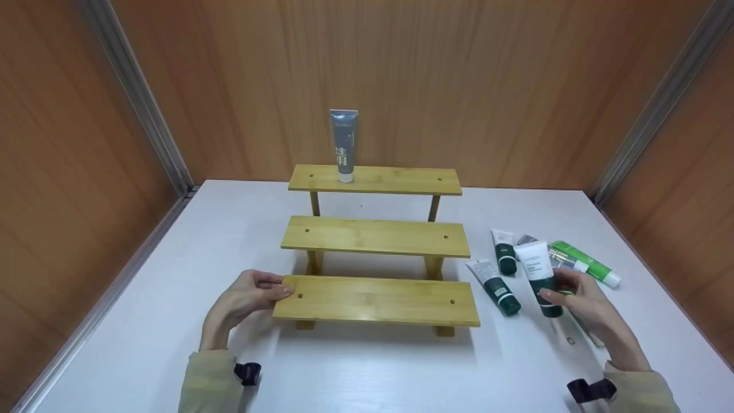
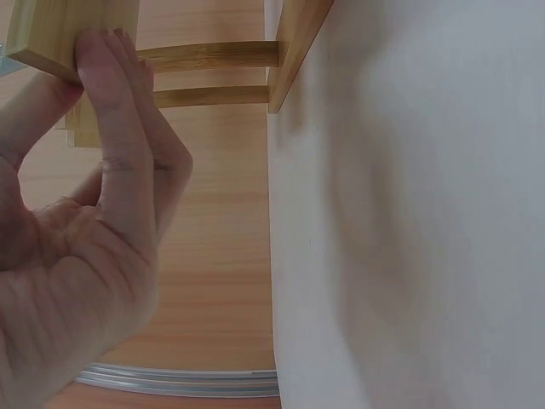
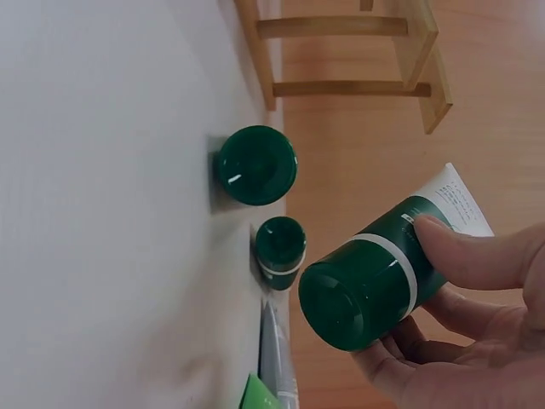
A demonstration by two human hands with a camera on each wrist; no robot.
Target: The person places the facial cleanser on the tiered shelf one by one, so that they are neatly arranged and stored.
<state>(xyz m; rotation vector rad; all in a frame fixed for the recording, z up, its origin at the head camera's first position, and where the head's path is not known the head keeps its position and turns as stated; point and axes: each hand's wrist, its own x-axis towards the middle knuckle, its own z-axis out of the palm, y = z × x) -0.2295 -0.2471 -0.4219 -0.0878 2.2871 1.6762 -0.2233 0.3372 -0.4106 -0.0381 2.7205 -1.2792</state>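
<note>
A three-step wooden display rack (image 1: 373, 299) stands on the white table. My left hand (image 1: 245, 298) pinches the left end of its lowest board between thumb and fingers; the left wrist view shows the fingertips on the board's end (image 2: 43, 47). To the right of the rack, my right hand (image 1: 586, 298) holds a white tube with a dark green lower part and cap (image 1: 536, 265), thumb on one side and fingers on the other. In the right wrist view this tube (image 3: 375, 277) tilts above the table, cap toward the camera. A grey-blue tube (image 1: 344, 140) stands cap-down on the top board, left of centre.
Two white-and-green tubes (image 1: 498, 289) lie on the table between rack and right hand. Behind that hand lie a bright green tube (image 1: 585, 261) and a silvery tube (image 1: 565, 259). Wood-grain panels (image 1: 401, 86) enclose the table (image 1: 367, 378) at the back and both sides.
</note>
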